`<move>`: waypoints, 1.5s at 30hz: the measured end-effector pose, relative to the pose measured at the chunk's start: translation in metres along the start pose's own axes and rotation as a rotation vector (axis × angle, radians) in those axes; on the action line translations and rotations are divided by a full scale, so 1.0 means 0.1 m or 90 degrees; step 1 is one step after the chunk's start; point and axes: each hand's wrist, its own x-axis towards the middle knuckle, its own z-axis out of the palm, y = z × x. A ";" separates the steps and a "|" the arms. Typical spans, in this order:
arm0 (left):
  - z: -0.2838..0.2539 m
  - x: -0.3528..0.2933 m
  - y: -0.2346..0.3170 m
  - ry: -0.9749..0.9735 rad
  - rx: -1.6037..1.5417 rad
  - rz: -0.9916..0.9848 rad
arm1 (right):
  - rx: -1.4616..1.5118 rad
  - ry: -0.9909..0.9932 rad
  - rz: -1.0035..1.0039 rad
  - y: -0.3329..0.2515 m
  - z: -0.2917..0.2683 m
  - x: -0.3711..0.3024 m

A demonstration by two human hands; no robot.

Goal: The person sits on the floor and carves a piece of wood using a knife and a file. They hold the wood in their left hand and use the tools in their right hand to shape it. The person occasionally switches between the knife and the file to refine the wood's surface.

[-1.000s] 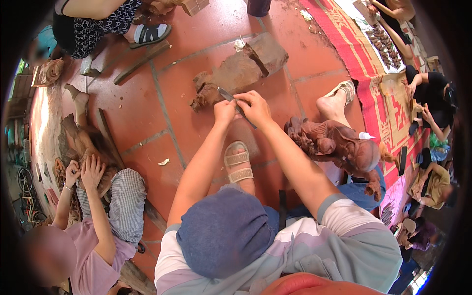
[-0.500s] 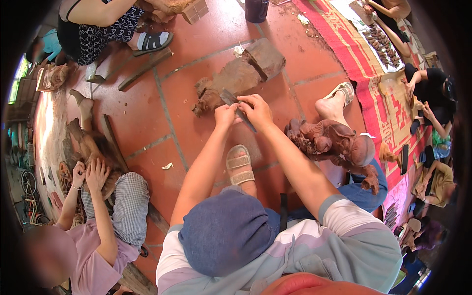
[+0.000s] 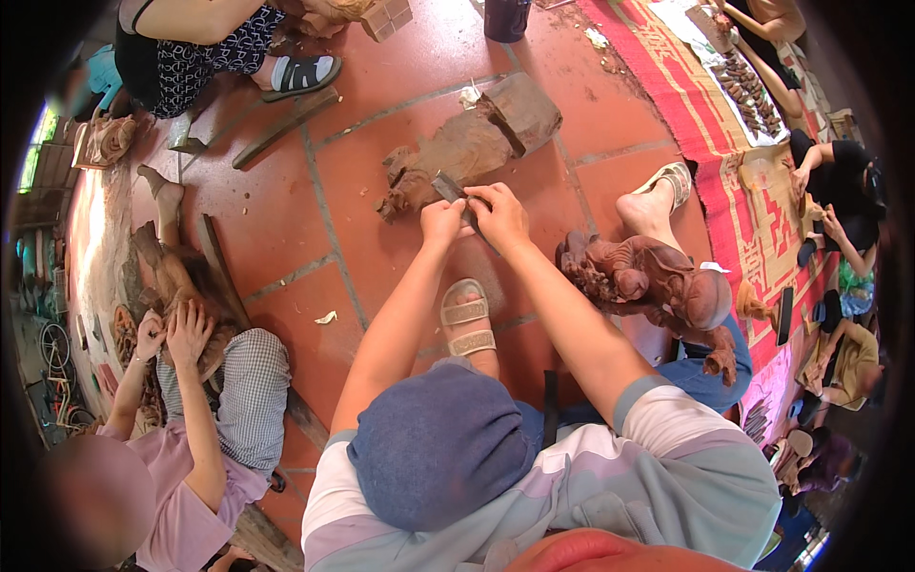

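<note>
Both my hands meet in front of me, just short of a weathered wooden block (image 3: 443,157) on the tiled floor. Between them is a dark grey flat strip (image 3: 448,187), perhaps folded abrasive paper; its exact kind is unclear. My left hand (image 3: 441,221) is closed, pinching the strip near its upper end. My right hand (image 3: 501,217) is closed on it too, fingers bent over the top, hiding much of the lower part. A dark narrow bar (image 3: 502,128) lies across the block. To the right, a reddish-brown carved wooden figure (image 3: 658,281) rests by my leg.
A person with checked trousers (image 3: 254,391) works on carved wood at left. Another person's sandalled foot (image 3: 303,74) is at the upper left, near a wooden bar (image 3: 284,129). A dark container (image 3: 505,19) stands at the far side. A red patterned mat (image 3: 710,214) spreads at right.
The strip has turned slightly in my fingers, and less of its lower end shows below my right hand. My hands have hardly moved, and the whole view has shifted a little.
</note>
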 end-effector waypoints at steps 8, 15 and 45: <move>-0.04 0.10 -0.11 -0.031 -0.052 0.017 | 0.073 -0.052 -0.011 -0.04 -0.02 0.01; -0.04 -0.02 -0.05 -0.048 -0.078 0.008 | -0.024 -0.024 -0.028 -0.08 0.03 0.00; 0.01 0.09 -0.08 0.009 -0.028 0.009 | -0.003 0.026 0.016 -0.04 0.05 -0.01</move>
